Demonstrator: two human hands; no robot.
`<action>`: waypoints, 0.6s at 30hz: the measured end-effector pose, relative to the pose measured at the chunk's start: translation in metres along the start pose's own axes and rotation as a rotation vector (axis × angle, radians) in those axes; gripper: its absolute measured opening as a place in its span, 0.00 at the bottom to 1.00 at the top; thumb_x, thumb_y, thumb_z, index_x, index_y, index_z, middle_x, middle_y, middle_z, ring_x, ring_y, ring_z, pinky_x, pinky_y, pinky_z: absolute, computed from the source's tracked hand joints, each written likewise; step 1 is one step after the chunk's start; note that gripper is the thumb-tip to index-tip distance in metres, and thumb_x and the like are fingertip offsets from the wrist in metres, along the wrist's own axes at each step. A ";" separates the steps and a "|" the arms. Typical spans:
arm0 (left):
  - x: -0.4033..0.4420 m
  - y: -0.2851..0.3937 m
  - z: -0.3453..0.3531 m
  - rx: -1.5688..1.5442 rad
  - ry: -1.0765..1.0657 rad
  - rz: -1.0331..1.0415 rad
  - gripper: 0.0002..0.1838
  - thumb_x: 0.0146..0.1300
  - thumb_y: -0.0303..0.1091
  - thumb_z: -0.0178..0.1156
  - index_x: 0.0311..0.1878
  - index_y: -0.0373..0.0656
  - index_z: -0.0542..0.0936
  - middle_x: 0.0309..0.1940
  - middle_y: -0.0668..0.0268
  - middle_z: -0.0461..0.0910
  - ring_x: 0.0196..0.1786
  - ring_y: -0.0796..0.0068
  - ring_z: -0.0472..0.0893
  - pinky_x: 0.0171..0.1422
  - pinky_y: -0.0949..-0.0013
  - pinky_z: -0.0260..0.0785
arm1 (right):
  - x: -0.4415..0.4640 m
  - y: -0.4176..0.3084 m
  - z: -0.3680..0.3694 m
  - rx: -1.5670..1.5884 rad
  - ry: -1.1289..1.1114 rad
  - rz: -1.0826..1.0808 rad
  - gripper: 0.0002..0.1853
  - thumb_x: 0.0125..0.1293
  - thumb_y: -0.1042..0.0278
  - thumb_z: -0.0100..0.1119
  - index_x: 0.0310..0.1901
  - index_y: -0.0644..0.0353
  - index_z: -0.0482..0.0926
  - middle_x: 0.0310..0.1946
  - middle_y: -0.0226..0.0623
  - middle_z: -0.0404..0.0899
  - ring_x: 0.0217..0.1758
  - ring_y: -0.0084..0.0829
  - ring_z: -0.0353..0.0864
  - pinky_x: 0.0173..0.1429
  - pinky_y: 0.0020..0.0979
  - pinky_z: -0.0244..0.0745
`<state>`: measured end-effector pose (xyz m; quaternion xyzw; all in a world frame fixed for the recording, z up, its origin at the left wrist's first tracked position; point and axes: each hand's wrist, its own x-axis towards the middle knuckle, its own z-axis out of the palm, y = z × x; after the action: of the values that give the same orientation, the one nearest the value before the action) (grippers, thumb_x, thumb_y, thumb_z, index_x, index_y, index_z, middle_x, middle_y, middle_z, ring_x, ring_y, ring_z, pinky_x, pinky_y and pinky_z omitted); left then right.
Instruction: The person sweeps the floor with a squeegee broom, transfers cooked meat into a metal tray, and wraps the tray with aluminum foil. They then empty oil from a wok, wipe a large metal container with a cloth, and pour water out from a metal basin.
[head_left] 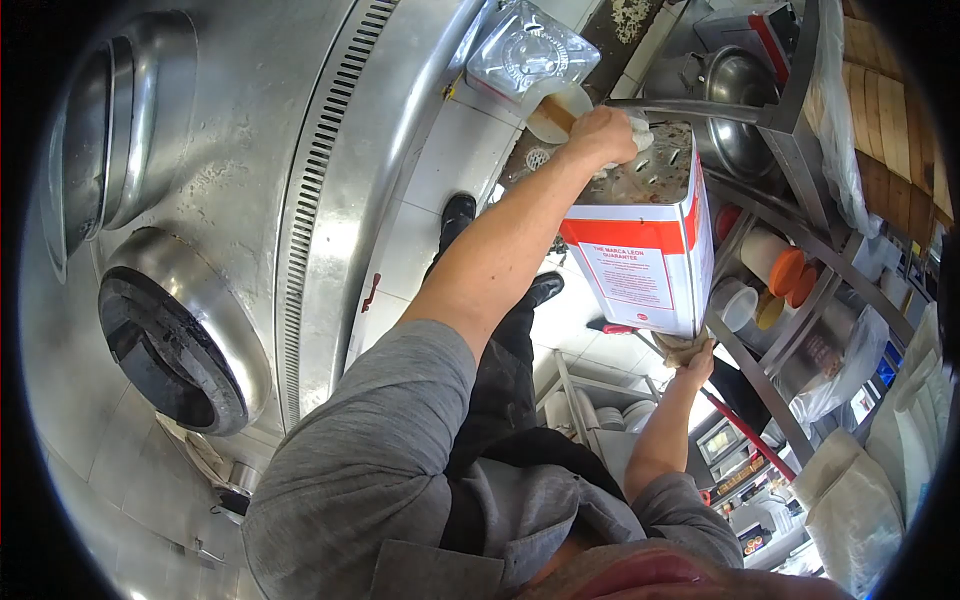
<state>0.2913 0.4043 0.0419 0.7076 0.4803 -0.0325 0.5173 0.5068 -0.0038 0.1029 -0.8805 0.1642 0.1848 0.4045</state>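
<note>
A large square metal tin (630, 270), white with red bands and printed text, is held between my two hands. Its stained brown top (652, 178) faces up and away. My left hand (603, 137) is closed on a pale cloth (641, 132) at the tin's upper edge. Just beyond that hand is a translucent whitish round piece (556, 112) with a brown strip across it; whether the hand touches it is unclear. My right hand (694, 364) grips a beige cloth (676, 350) against the tin's lower end, its fingers partly hidden.
A shiny square tin (530, 52) lies ahead near a floor drain (537, 158). Stainless equipment (230, 160) fills the left side. At right, a metal rack (765, 385) holds tubs with orange lids (787, 272) and a steel bowl (738, 85). My shoes (545, 287) stand on white tiles.
</note>
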 end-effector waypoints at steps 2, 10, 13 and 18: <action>0.001 0.000 0.000 0.014 -0.001 0.018 0.18 0.50 0.36 0.58 0.44 0.36 0.81 0.45 0.50 0.80 0.51 0.56 0.79 0.54 0.62 0.71 | -0.007 -0.005 0.001 -0.019 -0.006 -0.024 0.30 0.68 0.52 0.48 0.61 0.69 0.66 0.60 0.46 0.68 0.59 0.39 0.71 0.62 0.34 0.65; 0.009 -0.008 0.007 0.015 0.021 0.033 0.19 0.51 0.39 0.59 0.44 0.37 0.82 0.45 0.51 0.80 0.51 0.56 0.79 0.54 0.62 0.71 | 0.005 -0.002 -0.009 0.036 -0.032 -0.075 0.30 0.68 0.51 0.50 0.60 0.72 0.67 0.57 0.47 0.70 0.57 0.40 0.72 0.59 0.36 0.68; 0.017 -0.016 0.017 -0.057 0.036 0.029 0.22 0.58 0.56 0.54 0.48 0.53 0.83 0.47 0.55 0.80 0.52 0.57 0.78 0.55 0.61 0.69 | 0.004 -0.007 -0.009 0.037 -0.023 -0.101 0.30 0.68 0.51 0.51 0.59 0.72 0.68 0.56 0.47 0.71 0.55 0.40 0.73 0.58 0.37 0.69; 0.020 -0.017 0.016 -0.016 0.027 0.017 0.26 0.57 0.61 0.54 0.49 0.54 0.82 0.47 0.55 0.80 0.52 0.57 0.78 0.56 0.62 0.69 | 0.018 -0.003 -0.016 0.086 -0.054 -0.096 0.29 0.67 0.51 0.53 0.58 0.70 0.70 0.55 0.45 0.71 0.56 0.39 0.73 0.57 0.37 0.69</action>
<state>0.2969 0.4052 0.0120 0.7077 0.4814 -0.0148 0.5169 0.5274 -0.0168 0.1061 -0.8639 0.1188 0.1815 0.4545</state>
